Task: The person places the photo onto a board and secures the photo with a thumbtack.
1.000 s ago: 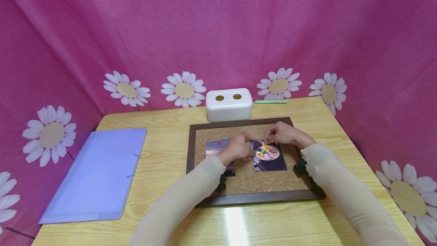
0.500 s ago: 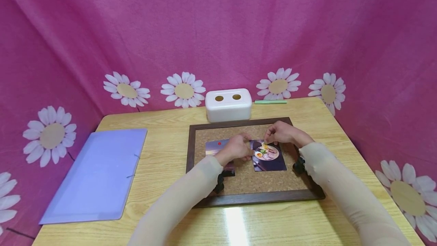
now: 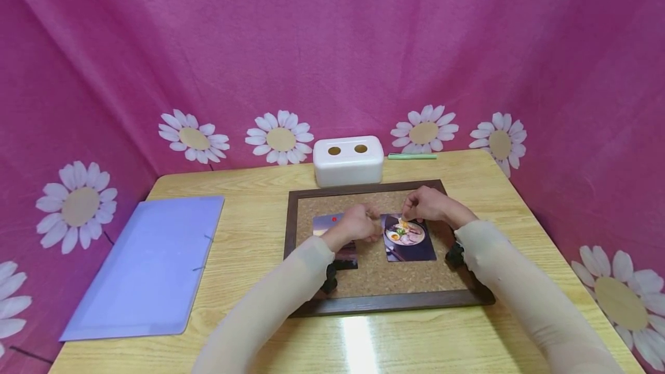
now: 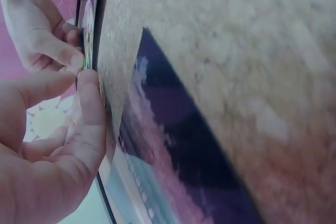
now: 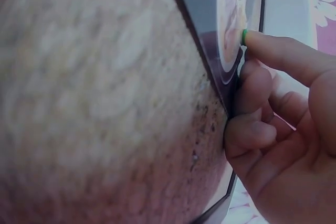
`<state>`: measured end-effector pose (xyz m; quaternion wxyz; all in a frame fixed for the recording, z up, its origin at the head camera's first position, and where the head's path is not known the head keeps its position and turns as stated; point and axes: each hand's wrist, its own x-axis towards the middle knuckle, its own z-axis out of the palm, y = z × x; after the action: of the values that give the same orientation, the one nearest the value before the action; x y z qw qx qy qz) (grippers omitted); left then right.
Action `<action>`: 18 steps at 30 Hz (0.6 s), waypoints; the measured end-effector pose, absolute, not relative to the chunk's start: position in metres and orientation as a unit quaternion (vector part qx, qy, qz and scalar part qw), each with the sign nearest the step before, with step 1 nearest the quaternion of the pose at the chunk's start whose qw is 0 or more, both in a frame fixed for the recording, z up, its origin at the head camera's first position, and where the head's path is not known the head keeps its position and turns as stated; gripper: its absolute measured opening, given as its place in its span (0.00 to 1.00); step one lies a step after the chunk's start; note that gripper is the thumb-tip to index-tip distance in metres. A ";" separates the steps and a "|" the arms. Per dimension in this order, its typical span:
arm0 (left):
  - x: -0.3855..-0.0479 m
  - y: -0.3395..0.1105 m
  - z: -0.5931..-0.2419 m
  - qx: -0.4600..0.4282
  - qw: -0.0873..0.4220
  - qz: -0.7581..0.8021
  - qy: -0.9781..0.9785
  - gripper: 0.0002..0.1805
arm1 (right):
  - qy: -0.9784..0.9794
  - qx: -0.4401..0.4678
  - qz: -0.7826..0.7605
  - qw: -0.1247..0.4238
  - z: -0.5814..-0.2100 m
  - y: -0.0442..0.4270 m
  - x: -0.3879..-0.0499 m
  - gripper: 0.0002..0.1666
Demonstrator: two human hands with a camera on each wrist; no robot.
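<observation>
A framed corkboard (image 3: 395,279) lies on the table, bearing two photos. The ramen photo (image 3: 415,251) is on the right; the sunset photo (image 3: 346,255), with a red thumbtack (image 3: 334,219) at its top, is partly hidden on the left. My right hand (image 3: 430,204) is at the ramen photo's top edge, its fingers curled. In the right wrist view, its thumb bears on a green thumbtack (image 5: 244,36) at the photo's surface. My left hand (image 3: 358,224) hovers over the gap between the photos, fingers loosely bent beside the ramen photo's left edge, gripping nothing visible.
A white box (image 3: 348,169) with two round holes stands just behind the board. Right of it lies a green pen (image 3: 413,156). A lilac folder (image 3: 150,264) covers the table's left side. Pink flowered cloth (image 3: 332,45) hangs around the table.
My left hand has drawn back slightly leftward from the ramen photo, uncovering its left edge. My right hand stays in nearly the same place at the top edge.
</observation>
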<state>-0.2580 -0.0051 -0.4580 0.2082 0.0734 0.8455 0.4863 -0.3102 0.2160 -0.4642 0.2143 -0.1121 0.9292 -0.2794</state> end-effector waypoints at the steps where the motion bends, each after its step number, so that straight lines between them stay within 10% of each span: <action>1: -0.258 -0.007 -0.459 0.076 0.208 0.489 0.844 0.16 | 0.929 -0.113 -0.278 0.215 -0.464 0.217 -0.309 0.05; 18: -0.272 -0.077 -0.426 0.108 0.162 0.409 0.891 0.13 | 0.927 -0.117 -0.316 0.167 -0.436 0.252 -0.305 0.13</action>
<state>-0.2721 -0.0772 -0.4257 0.1624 0.1079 0.8912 0.4095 -0.3050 0.2519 -0.4359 0.1670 -0.1170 0.9266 -0.3160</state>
